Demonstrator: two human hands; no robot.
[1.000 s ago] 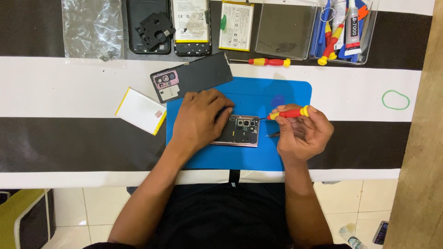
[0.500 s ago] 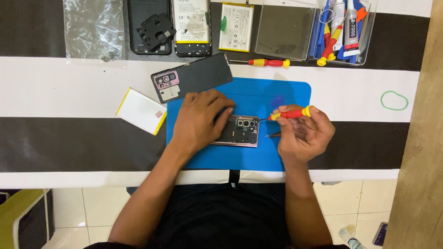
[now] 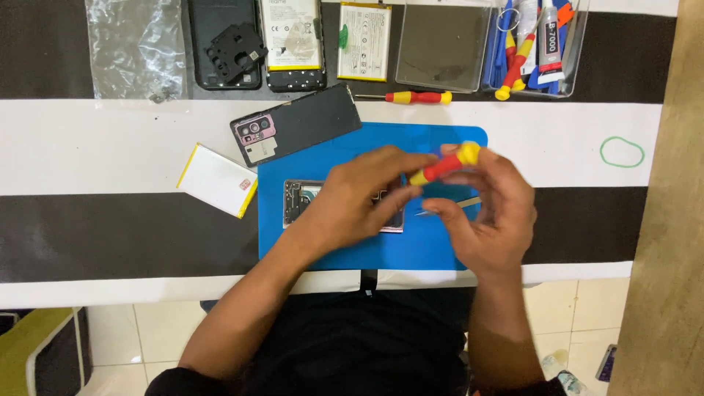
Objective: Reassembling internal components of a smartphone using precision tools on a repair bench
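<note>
An opened phone point(image 3: 297, 199) lies on the blue work mat point(image 3: 440, 253), its inner parts showing at the left end. My left hand point(image 3: 359, 198) lies over most of the phone, fingers stretched toward the right. My right hand point(image 3: 488, 209) holds a red and yellow screwdriver point(image 3: 444, 165) just right of the phone. Thin tweezers point(image 3: 447, 207) also sit in its fingers, tips toward the phone.
A phone back cover point(image 3: 297, 132) lies at the mat's upper left, and a white battery point(image 3: 216, 180) to its left. Further back are a black frame point(image 3: 224, 44), two batteries point(image 3: 364, 40), a second screwdriver point(image 3: 414, 97), a clear tray of tools point(image 3: 528, 44) and a plastic bag point(image 3: 132, 48). A green band point(image 3: 622, 152) lies right.
My left hand has slid to the right along the phone, uncovering its left end. My right hand has lifted the screwdriver a little away from the board.
</note>
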